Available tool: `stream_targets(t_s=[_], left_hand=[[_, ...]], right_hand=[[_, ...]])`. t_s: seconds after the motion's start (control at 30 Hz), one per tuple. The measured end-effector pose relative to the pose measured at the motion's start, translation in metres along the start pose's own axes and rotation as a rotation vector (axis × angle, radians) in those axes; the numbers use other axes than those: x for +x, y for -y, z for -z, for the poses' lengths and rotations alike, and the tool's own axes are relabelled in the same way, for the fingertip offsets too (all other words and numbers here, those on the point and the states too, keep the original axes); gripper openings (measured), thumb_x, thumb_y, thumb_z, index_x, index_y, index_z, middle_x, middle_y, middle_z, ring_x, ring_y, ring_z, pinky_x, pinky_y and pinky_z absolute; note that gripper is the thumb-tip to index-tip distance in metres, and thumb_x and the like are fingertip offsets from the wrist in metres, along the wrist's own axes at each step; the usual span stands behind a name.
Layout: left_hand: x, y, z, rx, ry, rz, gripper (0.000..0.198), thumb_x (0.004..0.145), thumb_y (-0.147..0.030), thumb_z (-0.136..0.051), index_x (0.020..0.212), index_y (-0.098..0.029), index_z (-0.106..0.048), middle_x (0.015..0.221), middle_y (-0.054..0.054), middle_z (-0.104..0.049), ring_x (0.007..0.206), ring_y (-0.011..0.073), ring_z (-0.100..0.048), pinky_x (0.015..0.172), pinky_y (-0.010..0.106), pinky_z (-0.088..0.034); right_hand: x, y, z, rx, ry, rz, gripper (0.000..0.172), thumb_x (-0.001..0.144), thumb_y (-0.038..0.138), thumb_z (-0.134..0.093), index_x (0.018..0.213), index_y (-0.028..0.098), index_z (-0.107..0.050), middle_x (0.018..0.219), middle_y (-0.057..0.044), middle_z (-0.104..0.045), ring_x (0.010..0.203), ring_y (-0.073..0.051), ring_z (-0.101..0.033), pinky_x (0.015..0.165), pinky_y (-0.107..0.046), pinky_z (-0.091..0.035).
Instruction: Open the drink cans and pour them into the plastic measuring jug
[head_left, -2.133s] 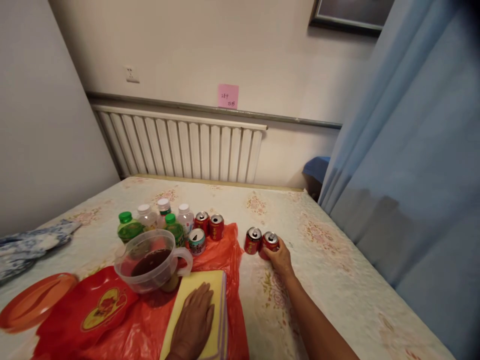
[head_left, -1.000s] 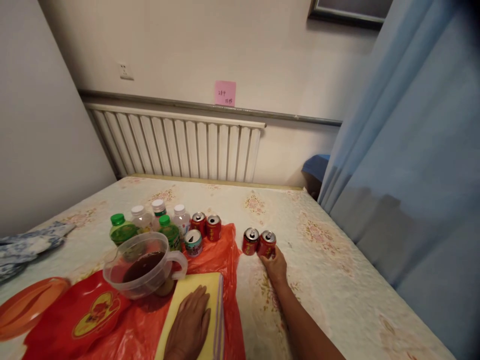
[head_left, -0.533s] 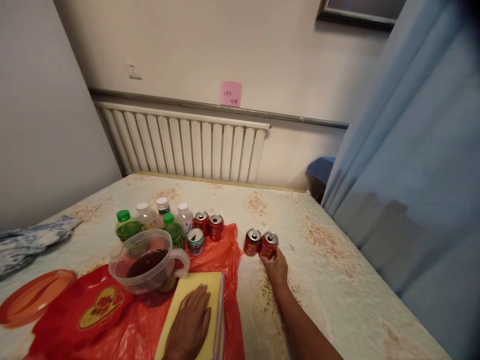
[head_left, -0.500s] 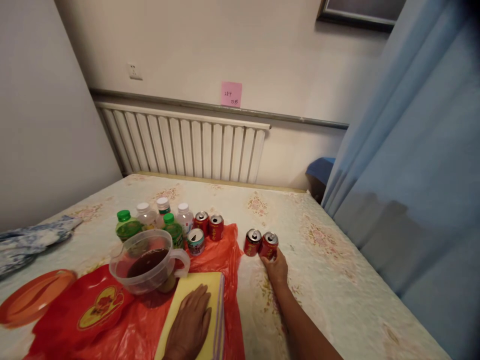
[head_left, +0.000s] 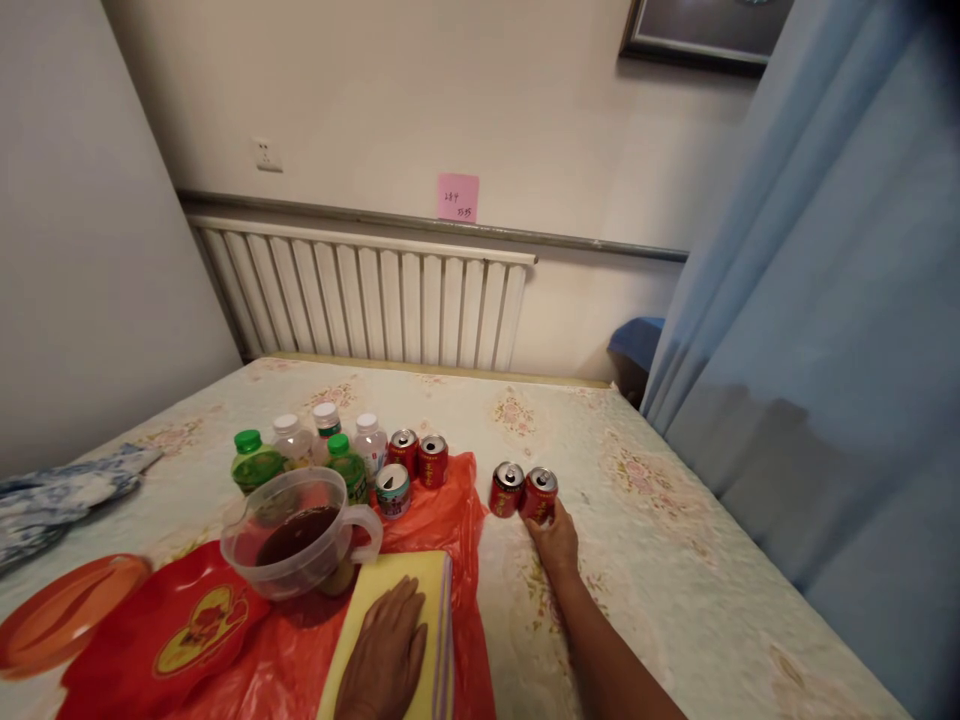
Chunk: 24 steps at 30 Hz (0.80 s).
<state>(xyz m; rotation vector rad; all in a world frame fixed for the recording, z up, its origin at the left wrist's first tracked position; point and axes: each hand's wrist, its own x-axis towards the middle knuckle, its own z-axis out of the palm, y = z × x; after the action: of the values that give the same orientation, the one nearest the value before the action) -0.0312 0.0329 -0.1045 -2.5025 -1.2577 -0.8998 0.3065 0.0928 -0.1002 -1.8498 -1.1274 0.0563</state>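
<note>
My left hand (head_left: 384,640) lies flat on a folded yellow cloth (head_left: 401,568), fingers stretched out. At the right, my right hand (head_left: 556,540) has its fingers around the lower part of a red drink can (head_left: 541,490), which stands upright on the bedspread. Touching or nearly touching it on the left is a second red can (head_left: 507,487). A clear plastic jug (head_left: 247,530) with brown liquid stands left of the cloth, its handle toward the cloth. Two more red cans (head_left: 433,462) and a short pale-blue can (head_left: 393,490) are behind the cloth.
Several bottles with green or white caps, including a green-capped bottle (head_left: 346,470), stand behind the jug. A red tray (head_left: 112,650) and an orange lid (head_left: 71,610) lie at the left. A red plastic sheet (head_left: 465,560) is spread beneath. A blue curtain (head_left: 810,400) hangs at right.
The view has tilted slightly upward, so things sit a little lower in the picture. Both hands keep their places on the cloth and the can.
</note>
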Motion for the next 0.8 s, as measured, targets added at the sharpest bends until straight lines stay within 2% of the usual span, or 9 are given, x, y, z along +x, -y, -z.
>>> stream_targets(t_s=[0.47, 0.63, 0.8], left_hand=[[0.0049, -0.003, 0.0066, 0.013, 0.003, -0.021, 0.029, 0.086, -0.028, -0.055, 0.113, -0.021, -0.062, 0.122, 0.009, -0.068, 0.112, 0.0254, -0.064, 0.092, 0.044, -0.055], [0.0042, -0.003, 0.0057, 0.016, 0.007, -0.017, 0.03, 0.086, -0.029, -0.056, 0.115, -0.021, -0.061, 0.123, 0.009, -0.067, 0.113, 0.0255, -0.064, 0.092, 0.044, -0.055], [0.0025, -0.004, 0.005, 0.044, 0.004, -0.015, 0.029, 0.086, -0.025, -0.054, 0.113, -0.021, -0.063, 0.122, 0.009, -0.068, 0.113, 0.024, -0.064, 0.094, 0.043, -0.055]], right_hand=[[0.0003, 0.0036, 0.0034, 0.0, 0.003, 0.017, 0.047, 0.066, 0.041, -0.065, 0.107, 0.018, -0.062, 0.092, -0.008, -0.07, 0.086, -0.027, -0.063, 0.072, -0.031, -0.046], [0.0009, -0.0005, 0.0, 0.01, -0.006, 0.019, 0.049, 0.065, 0.041, -0.065, 0.108, 0.018, -0.062, 0.098, -0.01, -0.07, 0.089, -0.027, -0.062, 0.073, -0.032, -0.045], [0.0015, -0.0043, -0.0021, 0.048, 0.007, -0.007, 0.053, 0.062, 0.041, -0.067, 0.109, 0.016, -0.062, 0.094, -0.01, -0.07, 0.085, -0.028, -0.062, 0.073, -0.033, -0.046]])
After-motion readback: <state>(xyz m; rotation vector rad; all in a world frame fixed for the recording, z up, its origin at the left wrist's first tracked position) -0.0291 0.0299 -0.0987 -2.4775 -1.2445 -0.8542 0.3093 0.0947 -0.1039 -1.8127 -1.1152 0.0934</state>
